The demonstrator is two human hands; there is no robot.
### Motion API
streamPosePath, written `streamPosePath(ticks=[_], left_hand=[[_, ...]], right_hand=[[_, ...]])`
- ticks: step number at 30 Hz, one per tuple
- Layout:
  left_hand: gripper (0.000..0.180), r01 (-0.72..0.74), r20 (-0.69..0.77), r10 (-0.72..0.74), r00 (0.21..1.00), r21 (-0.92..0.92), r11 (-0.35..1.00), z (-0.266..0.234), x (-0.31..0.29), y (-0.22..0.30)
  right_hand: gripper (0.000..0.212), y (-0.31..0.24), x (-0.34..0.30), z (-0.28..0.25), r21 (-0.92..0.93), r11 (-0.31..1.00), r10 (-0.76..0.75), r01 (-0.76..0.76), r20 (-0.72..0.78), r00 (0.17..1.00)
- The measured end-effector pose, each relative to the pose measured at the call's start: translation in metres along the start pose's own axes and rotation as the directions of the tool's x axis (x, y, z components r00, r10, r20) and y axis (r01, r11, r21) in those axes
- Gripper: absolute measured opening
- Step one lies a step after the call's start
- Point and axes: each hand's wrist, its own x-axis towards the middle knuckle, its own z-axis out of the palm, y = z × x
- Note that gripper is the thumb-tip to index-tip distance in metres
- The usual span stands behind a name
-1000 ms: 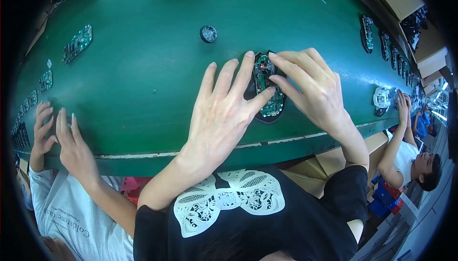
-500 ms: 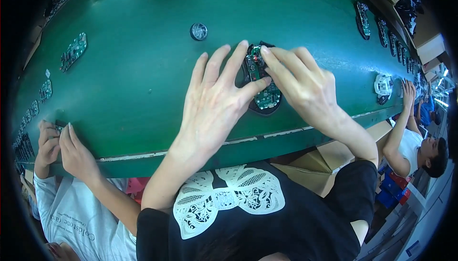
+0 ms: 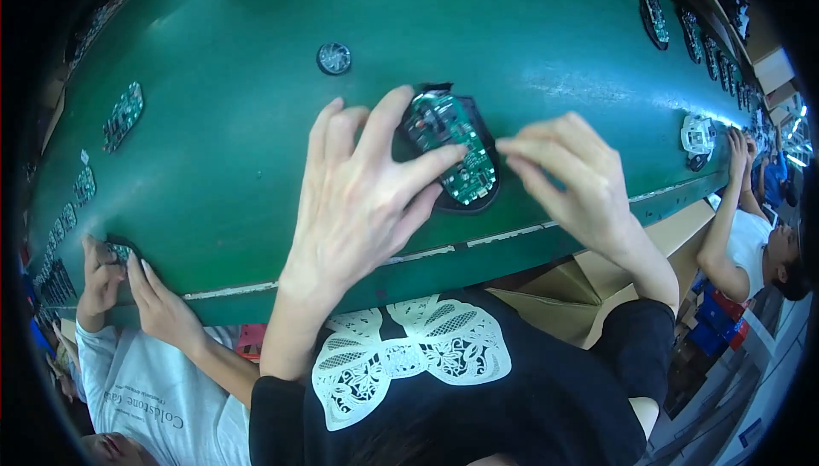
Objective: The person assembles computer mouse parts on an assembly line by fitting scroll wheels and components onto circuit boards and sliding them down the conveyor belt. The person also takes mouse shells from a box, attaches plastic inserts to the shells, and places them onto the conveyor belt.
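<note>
A green circuit board point(image 3: 465, 159) sits in a black plastic shell point(image 3: 492, 144) with rounded ends, tilted on the table in front of me. My left hand point(image 3: 354, 180) grips it from the left, thumb pressed on the board and fingertips at its upper left edge. At the shell's right edge, my right hand point(image 3: 572, 172) has thumb and forefinger pinched together. Whatever is between those fingertips, if anything, is too small to make out. A round, clear disc with a dark rim point(image 3: 333, 58) lies beyond my left hand.
Loose circuit boards point(image 3: 124, 116) run down the left side, where a co-worker's hands point(image 3: 141, 287) handle another board. Several boards in black shells point(image 3: 653, 14) line the far right. A white and black casing point(image 3: 698, 138) lies near another person's hands. An open cardboard box point(image 3: 563, 291) stands below the table edge.
My right hand has come off the top of the board to the shell's right side, fingers pinched. The board and shell have turned, top leaning left, with my left thumb still on the board.
</note>
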Motion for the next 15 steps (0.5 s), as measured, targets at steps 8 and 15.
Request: streamPosePath(ticks=[8,15], left_hand=[[0.046,0.043,-0.015,-0.042,0.999,0.062,0.997,0.005,-0.010,0.007],[0.042,0.054,-0.035,-0.053,0.998,0.042,0.998,0.013,-0.013,0.008]], right_hand=[[0.016,-0.004,-0.018,0.023,0.219,0.974,0.062,-0.064,0.017,0.998],[0.016,-0.011,-0.017,0.031,0.225,0.968,0.115,-0.113,0.005,0.993]])
